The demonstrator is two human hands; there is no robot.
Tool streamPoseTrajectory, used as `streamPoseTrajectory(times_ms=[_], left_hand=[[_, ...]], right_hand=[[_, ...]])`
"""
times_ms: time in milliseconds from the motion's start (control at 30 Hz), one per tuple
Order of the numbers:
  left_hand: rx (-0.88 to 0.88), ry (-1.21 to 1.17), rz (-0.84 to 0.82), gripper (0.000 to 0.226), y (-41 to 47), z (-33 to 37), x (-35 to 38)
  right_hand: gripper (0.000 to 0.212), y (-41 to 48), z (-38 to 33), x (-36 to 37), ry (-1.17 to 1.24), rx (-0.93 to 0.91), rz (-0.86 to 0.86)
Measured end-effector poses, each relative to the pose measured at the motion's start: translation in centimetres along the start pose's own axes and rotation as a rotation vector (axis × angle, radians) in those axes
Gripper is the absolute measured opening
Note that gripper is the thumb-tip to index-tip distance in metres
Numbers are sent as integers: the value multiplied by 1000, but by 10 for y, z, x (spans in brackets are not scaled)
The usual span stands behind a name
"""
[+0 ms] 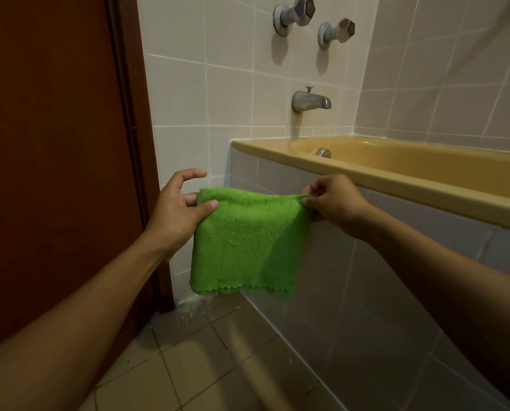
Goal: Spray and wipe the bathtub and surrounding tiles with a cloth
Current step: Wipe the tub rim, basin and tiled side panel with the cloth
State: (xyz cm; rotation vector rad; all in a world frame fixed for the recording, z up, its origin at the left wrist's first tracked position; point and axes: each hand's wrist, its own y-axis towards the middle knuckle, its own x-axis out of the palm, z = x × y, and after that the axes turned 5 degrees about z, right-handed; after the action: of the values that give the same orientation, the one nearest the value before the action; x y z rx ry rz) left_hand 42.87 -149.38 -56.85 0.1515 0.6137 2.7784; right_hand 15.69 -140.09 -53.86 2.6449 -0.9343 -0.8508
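Tiled bathroom; bathtub (396, 179) is lying just beyond the right hand (336, 203). Left hand (176, 209) and right are pinching the cloth (248, 247) by its top corners, spreading it crosswise.

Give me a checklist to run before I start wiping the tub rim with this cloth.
1. Grip on cloth: left hand and right hand each pinch a top corner. Ok.
2. Cloth spread: it hangs open between the hands, not bunched. Ok.
3. Tub rim free of things: the part in view is bare. Ok.
4. Rim already sprayed: no wetness or foam can be made out. Cannot tell.
5. Spray bottle within reach: none in view. Cannot tell.
6. Floor clean: whitish residue lies in the corner below the cloth. Not ok.
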Motion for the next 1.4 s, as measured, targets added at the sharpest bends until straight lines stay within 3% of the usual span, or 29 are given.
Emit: streamPoseTrajectory(times_ms=[167,300,533,667,767,900,1100,1233,1400], left_hand=[[9,88,-31,77,-6,7,17],[82,319,-213,94,-11,12,33],[74,495,-308,108,-3,9,30],[-3,416,-357,76,-1,10,21],[-41,471,-475,40,4,8,5],[-85,570,-527,16,4,-7,-21],[-63,514,-361,8,9,-21,-31],[-16,246,-205,9,5,-17,-18],[-143,-132,-82,12,4,-2,-6]], right_hand=[[23,-8,-5,3,-326,-97,-164],[40,-27,-30,20,-30,-267,-389],[9,-33,-39,47,-109,-333,-362],[4,-33,-43,47,-138,-400,-229],[9,-27,-40,38,5,-355,-182],[7,-18,-32,15,153,-310,-165],[8,-11,-16,4,144,-219,-69],[9,-13,-19,-6,199,-233,-145],[14,-15,-29,-9,410,-185,-188]])
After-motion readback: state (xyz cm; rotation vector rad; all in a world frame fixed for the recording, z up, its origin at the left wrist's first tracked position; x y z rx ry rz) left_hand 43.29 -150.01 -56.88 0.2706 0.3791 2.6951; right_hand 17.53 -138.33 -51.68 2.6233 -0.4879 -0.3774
